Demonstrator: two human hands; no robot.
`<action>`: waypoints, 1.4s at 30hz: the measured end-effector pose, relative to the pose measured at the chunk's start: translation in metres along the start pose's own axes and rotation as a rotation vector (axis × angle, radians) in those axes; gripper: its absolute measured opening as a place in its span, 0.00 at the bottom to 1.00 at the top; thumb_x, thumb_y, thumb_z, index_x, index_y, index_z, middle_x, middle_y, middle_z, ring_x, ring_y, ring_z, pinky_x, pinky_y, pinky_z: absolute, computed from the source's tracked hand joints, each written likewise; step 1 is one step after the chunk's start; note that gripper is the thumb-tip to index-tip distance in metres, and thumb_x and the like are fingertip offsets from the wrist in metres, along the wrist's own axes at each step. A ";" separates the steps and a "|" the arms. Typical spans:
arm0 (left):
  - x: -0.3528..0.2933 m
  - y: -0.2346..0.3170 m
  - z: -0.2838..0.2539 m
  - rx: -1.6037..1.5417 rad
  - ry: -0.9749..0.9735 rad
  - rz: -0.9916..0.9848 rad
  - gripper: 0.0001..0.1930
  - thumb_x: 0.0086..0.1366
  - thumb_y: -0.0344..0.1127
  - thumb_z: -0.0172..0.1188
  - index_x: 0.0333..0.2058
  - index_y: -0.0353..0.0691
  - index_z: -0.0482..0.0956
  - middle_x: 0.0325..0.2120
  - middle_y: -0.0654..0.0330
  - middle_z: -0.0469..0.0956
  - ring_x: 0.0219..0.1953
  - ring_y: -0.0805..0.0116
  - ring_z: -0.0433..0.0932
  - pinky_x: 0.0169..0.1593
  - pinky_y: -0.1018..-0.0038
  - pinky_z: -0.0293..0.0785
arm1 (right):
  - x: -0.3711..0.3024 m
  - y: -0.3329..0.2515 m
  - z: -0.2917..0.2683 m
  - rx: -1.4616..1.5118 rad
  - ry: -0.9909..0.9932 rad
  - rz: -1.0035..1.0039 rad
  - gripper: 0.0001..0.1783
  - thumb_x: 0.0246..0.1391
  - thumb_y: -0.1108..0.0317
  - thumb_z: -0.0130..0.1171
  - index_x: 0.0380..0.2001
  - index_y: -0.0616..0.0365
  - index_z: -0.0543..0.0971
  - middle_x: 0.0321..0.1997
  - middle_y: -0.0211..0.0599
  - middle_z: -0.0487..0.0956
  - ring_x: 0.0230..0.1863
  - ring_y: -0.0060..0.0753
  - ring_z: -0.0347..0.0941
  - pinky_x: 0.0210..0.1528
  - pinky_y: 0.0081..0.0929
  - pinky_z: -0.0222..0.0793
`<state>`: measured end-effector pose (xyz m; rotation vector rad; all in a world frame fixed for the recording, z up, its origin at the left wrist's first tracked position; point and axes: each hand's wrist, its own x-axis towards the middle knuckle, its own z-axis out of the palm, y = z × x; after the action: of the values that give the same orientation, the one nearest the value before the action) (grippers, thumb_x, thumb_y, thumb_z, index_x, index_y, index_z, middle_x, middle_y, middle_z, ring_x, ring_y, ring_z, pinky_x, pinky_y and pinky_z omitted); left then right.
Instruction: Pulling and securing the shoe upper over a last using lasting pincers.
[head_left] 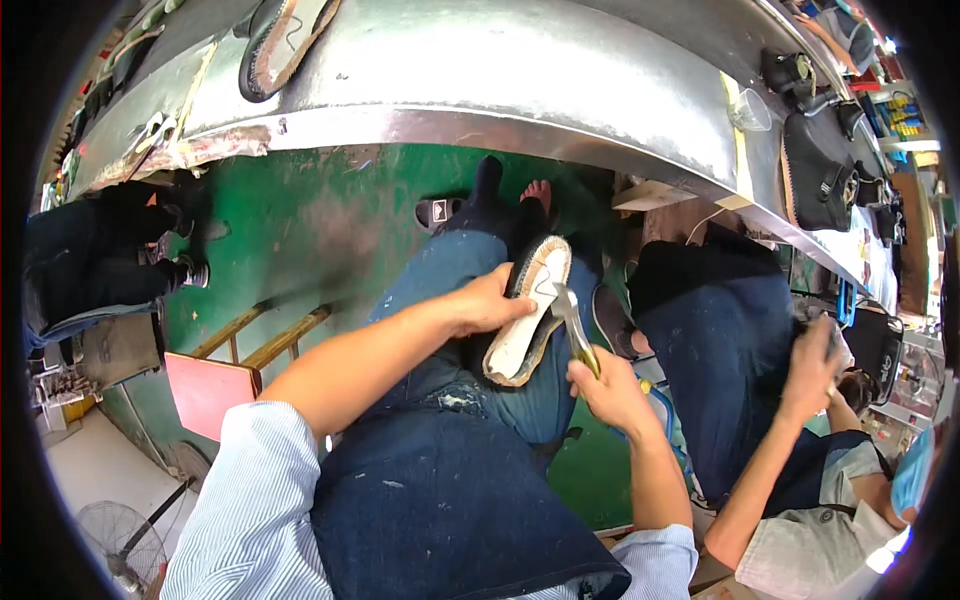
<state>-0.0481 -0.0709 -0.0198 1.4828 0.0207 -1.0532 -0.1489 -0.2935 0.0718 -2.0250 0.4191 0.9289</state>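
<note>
My left hand (490, 303) grips a black shoe (517, 345) above my lap, its sole side turned up. The bottom shows a white insole with the upper's edge folded in around it, and my thumb presses on this face. My right hand (615, 392) is closed around the yellow-green handles of pliers (576, 335). Their metal head lies at the shoe's right edge; whether the jaws pinch the upper, I cannot make out.
Across the front runs a metal workbench (480, 70) with another sole-up shoe (285, 45) on it. Black shoes (820, 175) and a clear cup (750, 110) stand at its right. A pink-topped stool (210, 392) is left; a co-worker (720, 370) sits close on the right.
</note>
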 end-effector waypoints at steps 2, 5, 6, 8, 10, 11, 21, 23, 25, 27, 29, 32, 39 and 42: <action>0.006 0.004 -0.007 0.024 -0.059 -0.059 0.32 0.65 0.37 0.67 0.63 0.30 0.64 0.54 0.52 0.76 0.58 0.65 0.73 0.64 0.67 0.68 | -0.018 0.004 -0.002 -0.050 -0.074 -0.113 0.13 0.63 0.63 0.57 0.42 0.63 0.78 0.32 0.52 0.82 0.36 0.58 0.79 0.42 0.42 0.74; 0.012 0.005 -0.009 0.097 -0.060 -0.099 0.33 0.65 0.38 0.68 0.62 0.30 0.64 0.55 0.51 0.76 0.58 0.64 0.73 0.64 0.68 0.67 | -0.034 0.009 0.008 -0.242 -0.073 -0.296 0.21 0.59 0.65 0.61 0.52 0.68 0.76 0.46 0.60 0.80 0.47 0.59 0.78 0.54 0.45 0.73; 0.012 0.004 -0.008 0.088 -0.055 -0.083 0.33 0.64 0.38 0.68 0.62 0.30 0.64 0.55 0.51 0.76 0.58 0.64 0.73 0.64 0.68 0.68 | -0.035 0.010 0.013 -0.305 0.001 -0.383 0.23 0.59 0.66 0.61 0.54 0.69 0.75 0.47 0.61 0.80 0.48 0.59 0.78 0.56 0.46 0.72; 0.012 0.002 -0.005 0.092 -0.031 -0.045 0.33 0.64 0.38 0.68 0.62 0.30 0.64 0.54 0.51 0.76 0.57 0.63 0.74 0.64 0.67 0.68 | -0.032 0.012 0.025 -0.504 0.147 -0.557 0.25 0.59 0.66 0.61 0.56 0.70 0.73 0.49 0.62 0.79 0.50 0.60 0.78 0.59 0.47 0.72; 0.011 0.001 -0.003 0.120 0.003 -0.043 0.33 0.64 0.38 0.68 0.62 0.30 0.64 0.54 0.50 0.77 0.57 0.63 0.75 0.63 0.67 0.69 | -0.030 0.016 0.033 -0.550 0.178 -0.483 0.25 0.59 0.67 0.61 0.57 0.65 0.73 0.47 0.56 0.81 0.48 0.56 0.79 0.54 0.45 0.75; 0.010 0.001 -0.003 0.136 0.025 -0.037 0.33 0.64 0.37 0.67 0.62 0.30 0.64 0.54 0.50 0.77 0.57 0.62 0.75 0.63 0.67 0.70 | -0.029 0.018 0.034 -0.553 0.173 -0.443 0.23 0.59 0.67 0.62 0.55 0.64 0.74 0.44 0.54 0.81 0.46 0.53 0.80 0.51 0.43 0.76; -0.037 -0.037 0.013 0.382 0.123 0.343 0.48 0.67 0.47 0.60 0.74 0.35 0.39 0.72 0.34 0.44 0.76 0.42 0.41 0.75 0.57 0.41 | 0.001 0.078 0.038 0.461 -0.335 -0.018 0.11 0.59 0.61 0.67 0.37 0.55 0.81 0.24 0.21 0.75 0.22 0.13 0.65 0.23 0.17 0.59; -0.046 -0.051 0.016 0.313 0.033 0.137 0.51 0.68 0.48 0.59 0.75 0.38 0.31 0.74 0.36 0.32 0.77 0.42 0.27 0.76 0.56 0.30 | 0.003 0.083 0.031 0.479 -0.432 0.032 0.11 0.59 0.61 0.67 0.39 0.57 0.81 0.25 0.23 0.77 0.21 0.13 0.65 0.22 0.16 0.59; -0.045 -0.061 0.020 0.315 0.063 0.181 0.51 0.68 0.46 0.59 0.75 0.38 0.31 0.74 0.36 0.33 0.77 0.42 0.29 0.76 0.56 0.32 | -0.005 0.080 0.020 0.547 -0.482 0.016 0.14 0.62 0.63 0.63 0.43 0.62 0.80 0.30 0.29 0.80 0.26 0.18 0.72 0.23 0.17 0.65; -0.039 -0.067 0.027 0.345 0.144 0.194 0.50 0.67 0.44 0.60 0.75 0.38 0.33 0.74 0.36 0.37 0.77 0.42 0.33 0.76 0.56 0.34 | -0.017 0.067 0.009 0.505 -0.443 0.055 0.15 0.64 0.62 0.60 0.45 0.64 0.79 0.32 0.32 0.81 0.30 0.21 0.75 0.26 0.19 0.69; -0.034 -0.069 0.034 0.354 0.226 0.214 0.50 0.65 0.42 0.60 0.75 0.37 0.36 0.73 0.37 0.41 0.77 0.42 0.37 0.76 0.57 0.37 | -0.027 0.048 0.005 0.392 -0.311 0.110 0.15 0.67 0.61 0.57 0.45 0.64 0.79 0.33 0.34 0.81 0.34 0.24 0.77 0.30 0.23 0.73; -0.031 -0.069 0.042 0.383 0.339 0.330 0.48 0.64 0.39 0.60 0.74 0.37 0.40 0.72 0.38 0.47 0.75 0.43 0.43 0.76 0.57 0.42 | -0.029 0.024 0.022 0.214 0.088 -0.235 0.17 0.69 0.59 0.51 0.45 0.65 0.78 0.34 0.38 0.81 0.36 0.25 0.78 0.37 0.32 0.76; -0.030 -0.068 0.028 0.372 0.209 0.328 0.53 0.61 0.33 0.64 0.74 0.36 0.34 0.73 0.40 0.44 0.76 0.47 0.43 0.76 0.62 0.42 | -0.003 0.023 0.062 -0.089 0.318 -0.444 0.18 0.67 0.60 0.52 0.47 0.67 0.76 0.39 0.61 0.80 0.42 0.67 0.77 0.45 0.51 0.73; -0.033 -0.066 0.018 0.356 0.109 0.278 0.58 0.59 0.34 0.68 0.74 0.36 0.29 0.74 0.40 0.40 0.77 0.49 0.41 0.76 0.63 0.41 | -0.010 0.029 0.065 -0.062 0.357 -0.495 0.17 0.67 0.61 0.52 0.46 0.66 0.76 0.38 0.60 0.81 0.41 0.67 0.77 0.45 0.51 0.73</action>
<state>-0.1153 -0.0514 -0.0486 1.8025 -0.3015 -0.7749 -0.2023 -0.2586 0.0388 -2.2112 0.0642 0.2818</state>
